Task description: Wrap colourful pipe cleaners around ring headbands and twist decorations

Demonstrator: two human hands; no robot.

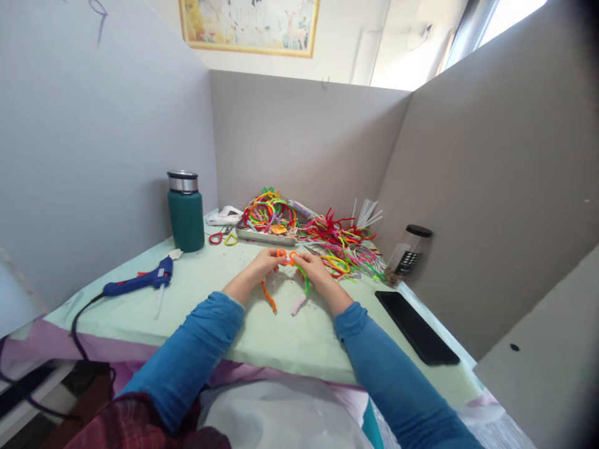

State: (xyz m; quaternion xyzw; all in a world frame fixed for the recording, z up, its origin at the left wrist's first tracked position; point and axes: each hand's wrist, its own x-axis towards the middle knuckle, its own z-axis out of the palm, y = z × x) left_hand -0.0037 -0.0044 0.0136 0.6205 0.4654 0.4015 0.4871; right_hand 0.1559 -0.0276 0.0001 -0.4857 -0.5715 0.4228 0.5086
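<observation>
Between both hands, above the middle of the table, is a piece of fuzzy pipe cleaner craft (290,257) with small orange loops at its top. My left hand (264,264) pinches its left side, and an orange fuzzy end (268,298) hangs below the fingers. On the right side, my right hand (314,269) grips it with closed fingers; a green length ending in pale pink (304,293) curves down from there. The fingers partly hide how the pieces join. Just beyond the hands lie a heap of coloured pipe cleaners (334,234) and a metal tray (266,237) with fuzzy rings.
At left lie a blue glue gun (140,280) with a cord over the edge and a green bottle (186,218). Red and yellow scissors (224,239) sit near the tray. At right are a black phone (416,327) and a clear, black-lidded container (409,252). Grey partitions (309,137) enclose the table.
</observation>
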